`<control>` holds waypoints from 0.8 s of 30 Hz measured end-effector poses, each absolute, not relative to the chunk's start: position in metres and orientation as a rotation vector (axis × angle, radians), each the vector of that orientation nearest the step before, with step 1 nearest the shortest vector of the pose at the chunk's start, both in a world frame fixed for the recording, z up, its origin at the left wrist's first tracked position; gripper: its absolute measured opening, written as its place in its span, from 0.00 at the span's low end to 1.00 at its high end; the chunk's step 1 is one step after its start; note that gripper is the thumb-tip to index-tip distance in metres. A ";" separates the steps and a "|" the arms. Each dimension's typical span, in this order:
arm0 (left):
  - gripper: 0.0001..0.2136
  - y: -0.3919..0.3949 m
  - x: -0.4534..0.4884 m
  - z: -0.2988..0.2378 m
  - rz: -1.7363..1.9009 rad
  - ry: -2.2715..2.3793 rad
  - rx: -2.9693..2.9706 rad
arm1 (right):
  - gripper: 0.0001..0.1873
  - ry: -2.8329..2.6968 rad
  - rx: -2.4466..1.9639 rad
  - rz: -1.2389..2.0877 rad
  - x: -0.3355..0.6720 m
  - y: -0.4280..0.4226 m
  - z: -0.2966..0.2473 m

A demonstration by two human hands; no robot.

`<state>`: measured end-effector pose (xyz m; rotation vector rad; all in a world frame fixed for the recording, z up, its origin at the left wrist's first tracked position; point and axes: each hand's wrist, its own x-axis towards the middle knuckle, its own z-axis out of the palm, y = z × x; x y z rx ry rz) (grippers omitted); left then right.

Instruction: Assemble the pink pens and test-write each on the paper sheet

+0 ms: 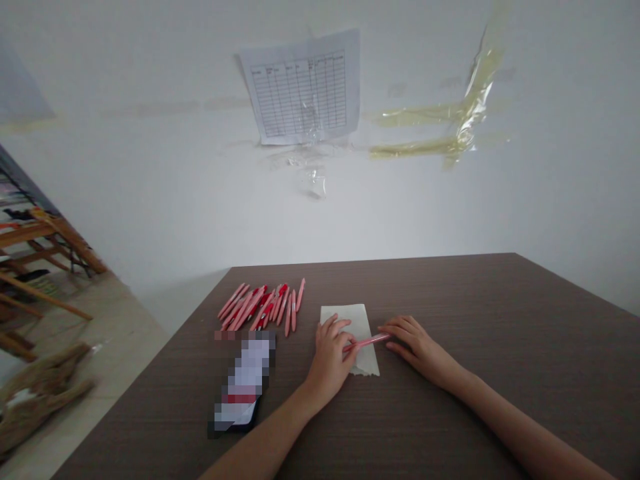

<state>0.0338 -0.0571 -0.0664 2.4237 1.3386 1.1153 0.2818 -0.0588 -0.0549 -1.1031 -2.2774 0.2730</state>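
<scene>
My left hand [331, 353] pinches one end of a slim pink pen [370, 341] between thumb and forefinger. The pen lies nearly level, crossing the right part of a small pale sheet of paper [346, 312] with a ragged near edge. At the pen's other end is my right hand [413, 347], its thumb and forefinger closed about the tip; how firmly they grip is hard to make out. Left of the paper, a loose pile of pink pens [245, 310], several with red parts, is spread on the dark wooden table [480, 300].
A blurred-out phone-like object [245, 387] lies by my left forearm. Behind the table rises a white wall [200, 193] bearing a taped printed form [303, 90] and yellowish tape [425, 147]. Wooden furniture [45, 233] and a brown bundle [45, 387] are on the floor at left.
</scene>
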 end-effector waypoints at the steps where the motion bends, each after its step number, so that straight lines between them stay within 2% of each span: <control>1: 0.03 -0.057 0.034 -0.066 1.123 1.322 2.427 | 0.15 -2.285 -1.083 0.264 0.281 -0.059 -0.054; 8: 0.02 -0.059 0.034 -0.063 1.145 1.323 2.418 | 0.11 -2.269 -1.090 0.231 0.281 -0.057 -0.054; 14: 0.04 -0.057 0.031 -0.062 1.219 1.409 2.412 | 0.11 -2.176 -1.156 0.202 0.288 -0.054 -0.055; 24: 0.04 -0.054 0.028 -0.065 1.340 1.433 2.451 | 0.14 -2.146 -1.161 0.339 0.295 -0.051 -0.052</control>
